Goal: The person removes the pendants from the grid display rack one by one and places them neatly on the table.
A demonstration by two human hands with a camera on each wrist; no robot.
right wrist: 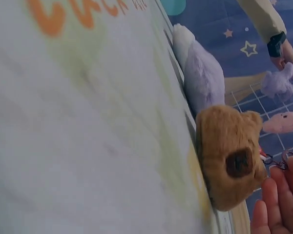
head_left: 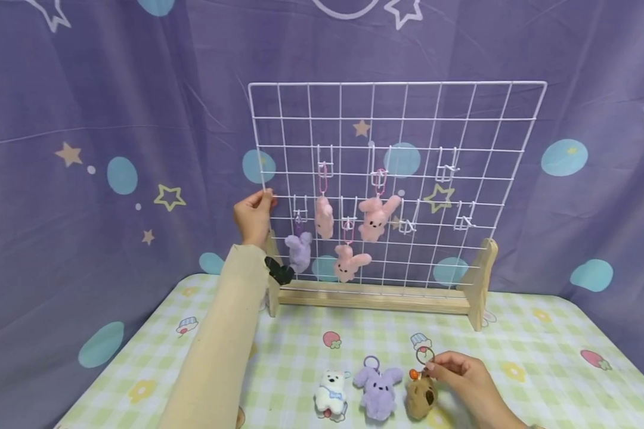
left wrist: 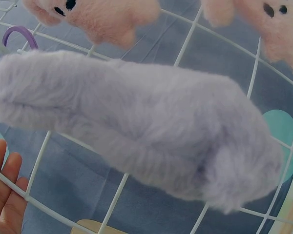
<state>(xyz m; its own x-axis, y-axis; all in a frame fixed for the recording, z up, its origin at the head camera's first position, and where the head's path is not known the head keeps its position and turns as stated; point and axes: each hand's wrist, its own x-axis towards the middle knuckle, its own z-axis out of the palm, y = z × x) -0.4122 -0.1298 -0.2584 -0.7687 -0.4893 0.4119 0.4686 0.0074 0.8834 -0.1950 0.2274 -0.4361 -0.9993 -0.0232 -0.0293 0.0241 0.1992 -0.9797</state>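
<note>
My left hand grips the left edge of a white wire grid rack. Close by it hangs a purple bunny keychain, which fills much of the left wrist view. Several pink bunny keychains, one of them a long-eared bunny, hang from hooks further right. Down on the table, my right hand pinches the metal ring of a brown plush keychain with an orange bead. The brown plush touches the tabletop in the right wrist view.
Left of the brown plush lie another purple bunny keychain and a white bear keychain. Bare hooks are on the grid's right half. Wooden feet support the rack on a checked tablecloth. A purple curtain hangs behind.
</note>
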